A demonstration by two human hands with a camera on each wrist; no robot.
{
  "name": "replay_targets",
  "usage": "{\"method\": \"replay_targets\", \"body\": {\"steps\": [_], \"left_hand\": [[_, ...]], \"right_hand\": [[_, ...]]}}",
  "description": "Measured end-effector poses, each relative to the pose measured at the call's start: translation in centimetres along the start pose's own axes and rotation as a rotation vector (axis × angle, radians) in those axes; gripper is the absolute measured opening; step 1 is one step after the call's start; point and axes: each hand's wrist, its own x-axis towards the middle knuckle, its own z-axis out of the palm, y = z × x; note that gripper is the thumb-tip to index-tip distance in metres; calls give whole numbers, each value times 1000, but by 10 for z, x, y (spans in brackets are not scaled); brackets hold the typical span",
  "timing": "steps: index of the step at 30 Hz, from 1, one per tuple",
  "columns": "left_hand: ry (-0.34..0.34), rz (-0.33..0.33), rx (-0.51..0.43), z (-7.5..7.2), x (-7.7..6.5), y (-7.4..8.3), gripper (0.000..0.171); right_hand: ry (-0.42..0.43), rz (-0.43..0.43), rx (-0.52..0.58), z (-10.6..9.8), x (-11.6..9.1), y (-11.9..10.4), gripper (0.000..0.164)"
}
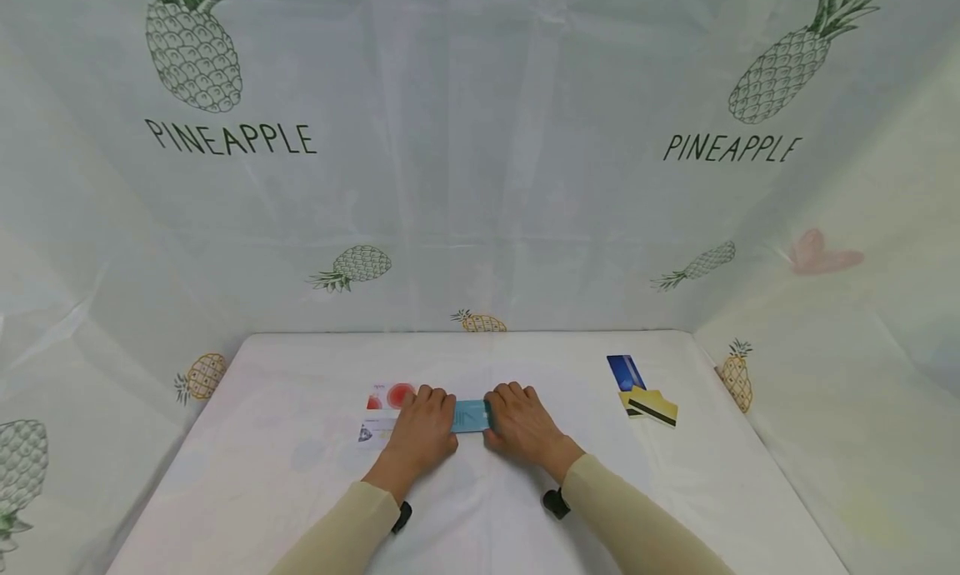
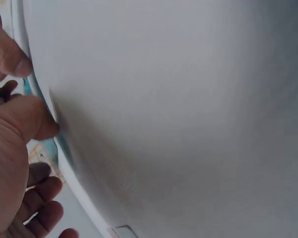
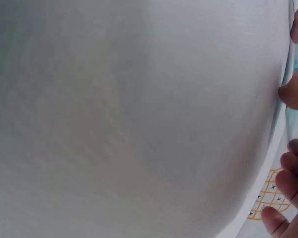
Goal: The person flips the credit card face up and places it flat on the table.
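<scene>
- the left hand [image 1: 426,425] pinches the left end of the light blue card [image 1: 471,416], fingers bent over the far side and thumb at the near edge.
- the right hand [image 1: 525,421] pinches the right end of the same card in much the same way (a near mirror image).
- the card sits between the two hands, around the middle of the white table [image 1: 300,508]; whether it touches the surface i cannot tell.
- just left of the left hand lies a white card with red patches [image 1: 384,397], partly hidden by that hand.
- right below it, nearer the person, is a pale card with a dark emblem [image 1: 373,432], also partly covered.
- well apart, on the right side of the table, a dark blue card [image 1: 625,372] and two yellow cards [image 1: 654,407] lie in an overlapping group; the top yellow one shows a black stripe.
- both arms wear beige sleeves [image 1: 645,517].
- behind the table hangs a pale sheet [image 1: 480,167] printed with pineapples.
</scene>
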Motion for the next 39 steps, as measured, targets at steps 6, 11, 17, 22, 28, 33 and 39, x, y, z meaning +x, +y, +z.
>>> {"method": "replay_targets", "body": {"steps": [6, 11, 17, 22, 28, 33, 39], "left_hand": [[12, 29, 4, -5, -18, 12, 45], [-17, 115, -16, -13, -33, 24, 45], [-190, 82, -93, -17, -40, 31, 62], [-285, 7, -173, -15, -39, 30, 73], [-297, -4, -171, -13, -34, 25, 86], [-319, -2, -132, -11, -28, 19, 93], [-364, 4, -153, -12, -21, 14, 101]], "right_hand": [[17, -21, -48, -1, -9, -5, 45], [-29, -89, -84, -9, -21, -12, 43], [-148, -128, -74, -17, -28, -23, 51], [-227, -96, -42, -16, -28, -27, 55], [-260, -65, -12, -14, -21, -28, 57], [-277, -31, 17, -14, -12, -29, 58], [-316, 13, 36, -12, -4, -28, 60]]}}
